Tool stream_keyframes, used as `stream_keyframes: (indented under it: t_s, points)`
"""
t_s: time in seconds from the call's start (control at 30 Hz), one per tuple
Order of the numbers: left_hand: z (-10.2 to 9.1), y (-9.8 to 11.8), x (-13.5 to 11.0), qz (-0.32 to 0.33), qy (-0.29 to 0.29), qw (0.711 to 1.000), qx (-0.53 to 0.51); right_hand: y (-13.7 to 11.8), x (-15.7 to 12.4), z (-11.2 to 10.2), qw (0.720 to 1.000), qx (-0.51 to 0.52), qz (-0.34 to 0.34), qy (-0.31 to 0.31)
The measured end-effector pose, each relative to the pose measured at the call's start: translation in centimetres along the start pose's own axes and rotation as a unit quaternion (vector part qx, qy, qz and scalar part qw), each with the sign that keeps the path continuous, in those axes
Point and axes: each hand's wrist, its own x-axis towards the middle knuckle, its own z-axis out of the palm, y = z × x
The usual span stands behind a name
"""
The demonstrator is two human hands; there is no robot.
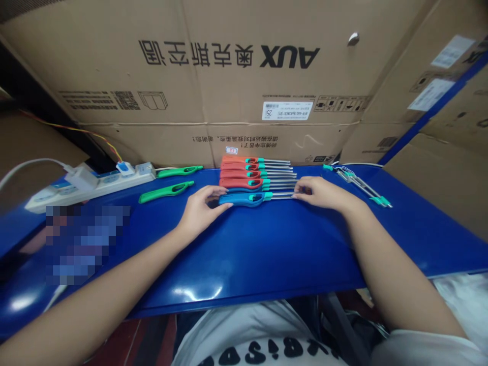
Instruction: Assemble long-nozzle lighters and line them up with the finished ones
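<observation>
Blue lighter (246, 198) lies crosswise, an end at each hand's fingers

The lighter is on the counter (263, 254), its long axis running left to right, roughly along the front edge. Its handle sits at the fingers of the left hand (200, 206); its metal rod points right, the tip at the fingers of the right hand (320, 193).

The left thumb and forefinger are parted by about the handle's width and have hold of its butt end between them. The right fingers are bent and nearly together at the rod tip; whether they pinch it or only touch it, I cannot tell.

Just beyond the lighter, between the two sets of fingers, red lighters (240, 183) and an orange lighter (234, 162) lie side by side, rods also pointing right. A small tag (231, 150) is at the far side of this row.

Left of the left fingers lie two green lighters (163, 192), then a power strip (91, 188). Right of the right fingers, loose rods (364, 186) with teal ends lie aslant. Past all the fingers stands a cardboard panel (229, 86).
</observation>
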Motion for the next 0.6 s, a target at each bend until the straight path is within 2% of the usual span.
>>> stream_keyframes:
  t_s: [0.2,0.6]
  points:
    - [-0.02,-0.14,0.08,-0.012,0.004,1.0,0.004,0.44,0.19,0.26,1.0,-0.016,0.002,0.0]
    - [-0.32,0.29,0.14,-0.084,0.012,0.996,-0.003,0.49,0.3,0.3,0.999,0.0,0.037,-0.018]
